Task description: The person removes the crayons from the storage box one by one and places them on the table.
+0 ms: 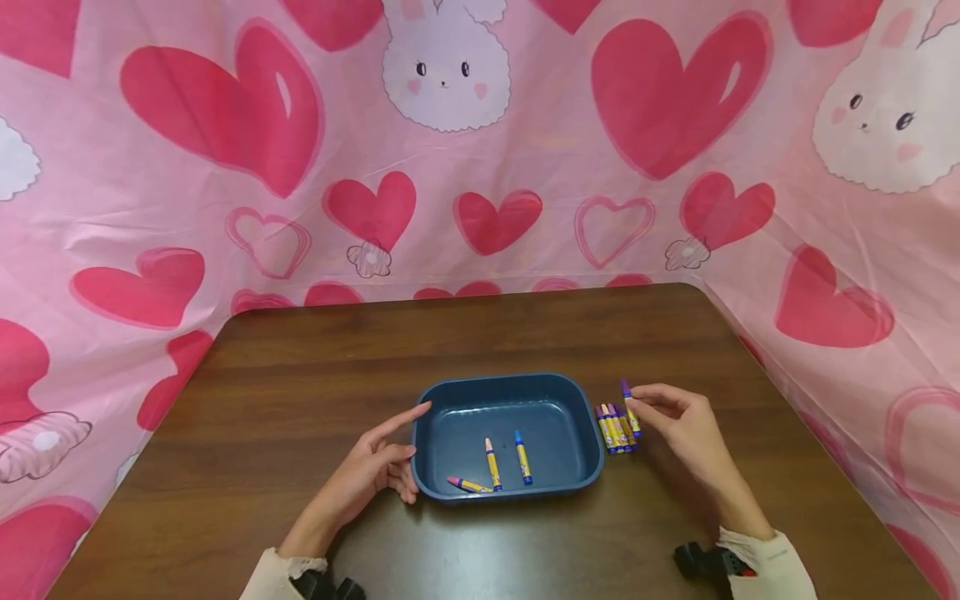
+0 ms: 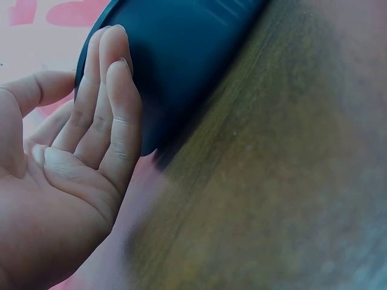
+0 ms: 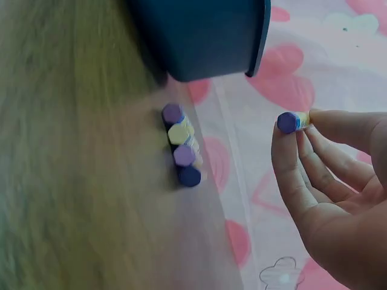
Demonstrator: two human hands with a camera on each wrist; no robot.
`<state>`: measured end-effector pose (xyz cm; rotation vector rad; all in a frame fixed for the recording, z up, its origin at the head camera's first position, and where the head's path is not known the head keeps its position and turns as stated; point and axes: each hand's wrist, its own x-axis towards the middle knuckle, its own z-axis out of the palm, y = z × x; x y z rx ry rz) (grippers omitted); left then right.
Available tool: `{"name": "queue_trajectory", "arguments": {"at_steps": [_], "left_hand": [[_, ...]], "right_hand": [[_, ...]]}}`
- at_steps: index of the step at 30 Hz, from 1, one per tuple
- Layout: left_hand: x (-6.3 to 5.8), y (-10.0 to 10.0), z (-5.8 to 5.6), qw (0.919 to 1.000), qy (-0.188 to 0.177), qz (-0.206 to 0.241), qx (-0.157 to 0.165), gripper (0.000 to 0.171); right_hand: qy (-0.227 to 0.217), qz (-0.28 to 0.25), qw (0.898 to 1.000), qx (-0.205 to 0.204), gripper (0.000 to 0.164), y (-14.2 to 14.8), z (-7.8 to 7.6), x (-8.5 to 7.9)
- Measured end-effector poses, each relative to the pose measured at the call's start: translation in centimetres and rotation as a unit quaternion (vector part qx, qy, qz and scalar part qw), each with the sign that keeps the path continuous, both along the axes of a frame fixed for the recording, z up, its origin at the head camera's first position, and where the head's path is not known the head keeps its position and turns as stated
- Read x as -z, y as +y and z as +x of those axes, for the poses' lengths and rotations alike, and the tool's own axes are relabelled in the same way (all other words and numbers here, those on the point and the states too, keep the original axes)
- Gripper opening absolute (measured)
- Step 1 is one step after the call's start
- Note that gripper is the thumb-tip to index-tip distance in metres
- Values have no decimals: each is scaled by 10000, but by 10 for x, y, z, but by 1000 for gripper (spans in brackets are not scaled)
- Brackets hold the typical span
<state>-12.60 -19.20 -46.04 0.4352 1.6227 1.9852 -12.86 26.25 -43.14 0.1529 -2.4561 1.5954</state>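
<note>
My right hand (image 1: 686,425) pinches a purple crayon (image 1: 627,392) between thumb and fingertips, holding it tip up. In the right wrist view the crayon's dark flat end (image 3: 287,122) faces the camera. Just beneath it, a row of several crayons (image 1: 615,429) in yellow wrappers lies side by side on the table. My left hand (image 1: 367,467) touches the left side of a dark blue tray (image 1: 510,496), its index finger at the rim. Fairly straight fingers (image 2: 124,103) lie along the tray's outer wall. Inside the tray are a blue crayon (image 1: 522,458), a peach crayon (image 1: 492,462) and a pink crayon (image 1: 468,484).
A brown wooden table (image 1: 337,367) carries everything. Pink cloth (image 1: 555,150) with hearts and rabbits hangs behind and along both sides of it. Black wrist cameras (image 1: 705,560) are strapped at the sleeves.
</note>
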Motion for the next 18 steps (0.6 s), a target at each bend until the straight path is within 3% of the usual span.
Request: {"name": "queue_trajectory", "arguments": {"at_steps": [7,13,18], "left_hand": [[-1,0,0,9999,-58,-125,-30,58],[-1,0,-1,9998,-47,-164,-62,57],[-2,0,-1,9997,-41,-205,-97,58]], "right_hand": [[-132,51,9998,160,25,7,0,2],[-603,155,9979,162,28,12,-4,6],[-907,542,9943,167,28,12,-8,10]]}}
